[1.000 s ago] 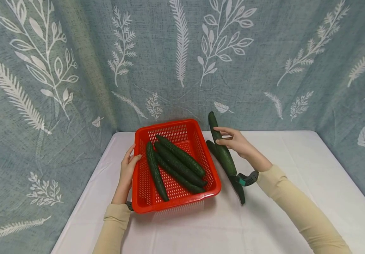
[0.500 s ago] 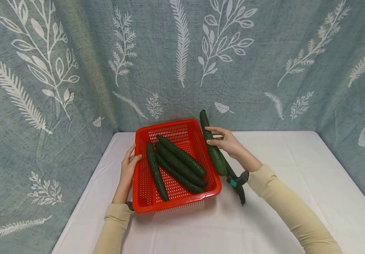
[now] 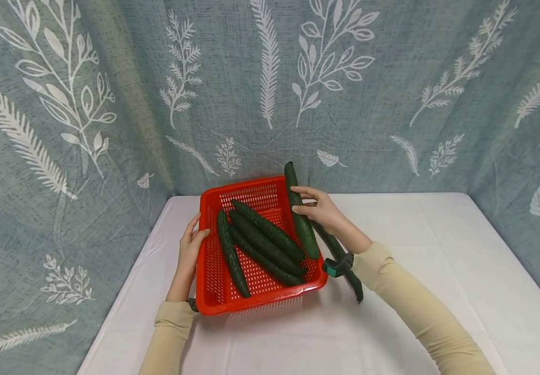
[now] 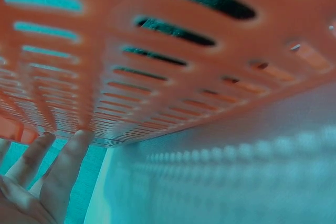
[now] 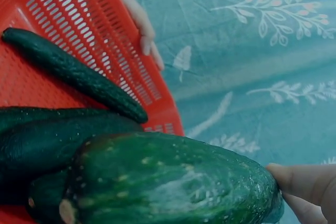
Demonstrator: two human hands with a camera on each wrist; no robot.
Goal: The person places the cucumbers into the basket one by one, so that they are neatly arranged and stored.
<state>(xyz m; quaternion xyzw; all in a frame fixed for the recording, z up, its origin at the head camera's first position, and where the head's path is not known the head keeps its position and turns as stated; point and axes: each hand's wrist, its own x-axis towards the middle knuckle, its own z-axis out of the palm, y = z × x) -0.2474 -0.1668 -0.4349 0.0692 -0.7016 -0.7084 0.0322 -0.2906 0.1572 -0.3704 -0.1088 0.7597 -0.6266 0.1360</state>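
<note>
A red plastic basket (image 3: 260,306) with slotted walls sits tilted on the table, with several dark green cucumbers (image 3: 270,229) lying lengthwise inside. My left hand (image 3: 189,252) grips its left rim, thumb over the edge and fingers along the outer wall (image 4: 136,93). Over the basket's right rim, my right hand (image 3: 319,210) pinches a cucumber (image 3: 306,234) between thumb and fingers; in the right wrist view this cucumber (image 5: 173,182) fills the lower part. Another cucumber (image 3: 331,242) lies on the table beyond the right rim, partly hidden by my right hand and wrist strap.
A white cloth (image 3: 410,234) covers the table. Patterned blue-green curtains (image 3: 232,94) hang behind the far edge and along both sides, close to the basket's back. Dark straps (image 3: 339,264) are worn on both wrists.
My right hand has carried its cucumber leftward, from above the one on the table to over the basket's right rim. The left hand and the basket have stayed put.
</note>
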